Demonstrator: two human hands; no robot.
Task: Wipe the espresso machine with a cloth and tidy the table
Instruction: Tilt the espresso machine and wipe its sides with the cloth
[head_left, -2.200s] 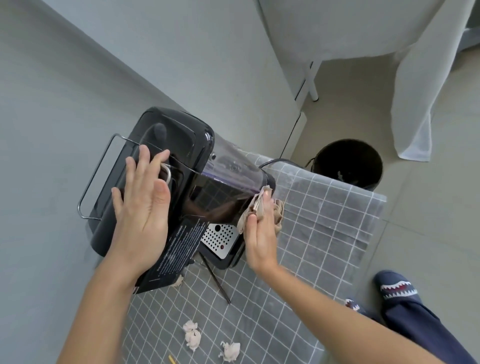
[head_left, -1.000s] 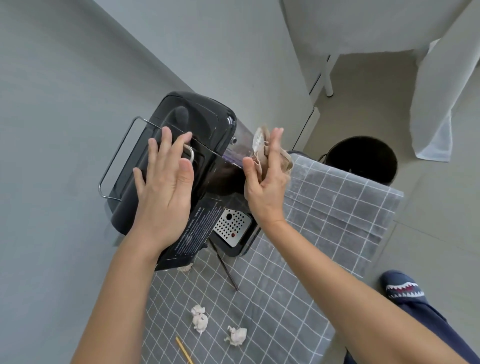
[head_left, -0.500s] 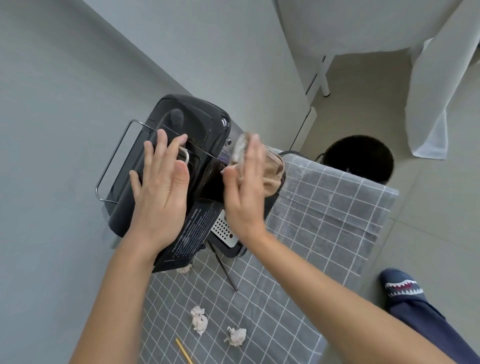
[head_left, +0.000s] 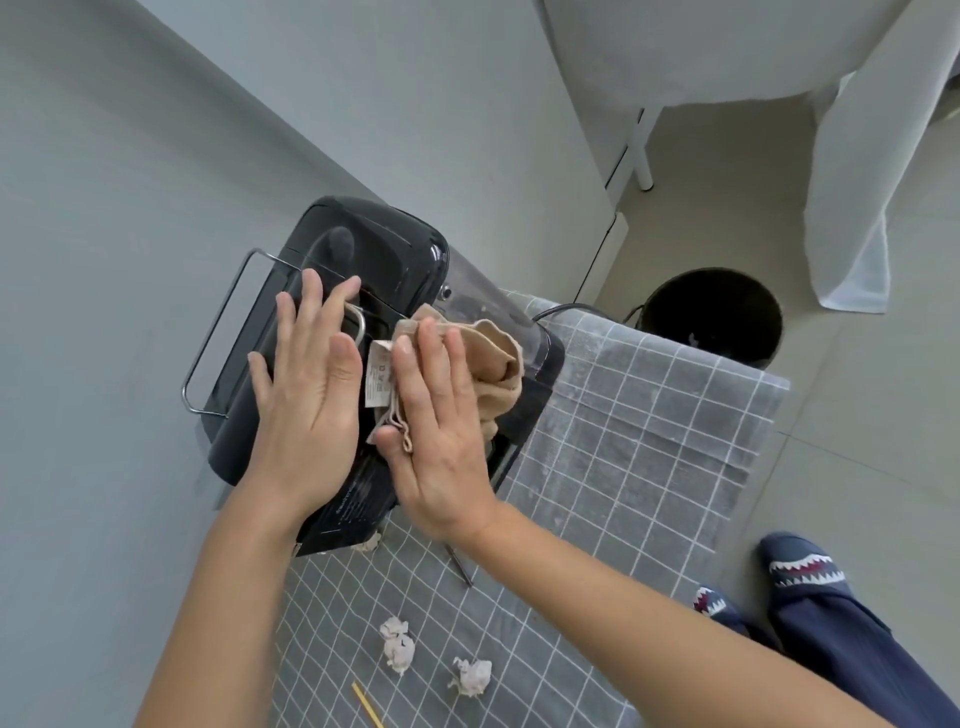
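A black espresso machine (head_left: 395, 260) with a chrome rail stands at the table's far end against the wall. My left hand (head_left: 306, 395) lies flat on its top, fingers spread. My right hand (head_left: 436, 431) presses a beige cloth (head_left: 493, 353) with a white label onto the machine's top right part, palm down. The drip tray is hidden under my hands.
The table wears a grey checked cloth (head_left: 649, 441). Two crumpled paper balls (head_left: 397, 644) (head_left: 472, 675), a yellow stick (head_left: 366, 704) and a thin dark stick (head_left: 462, 566) lie on it near me. A black bin (head_left: 711, 317) stands on the floor past the table's right end.
My right hand carried the cloth from the machine's right side up and left onto its top, beside my left hand. The left hand stayed flat on the machine.
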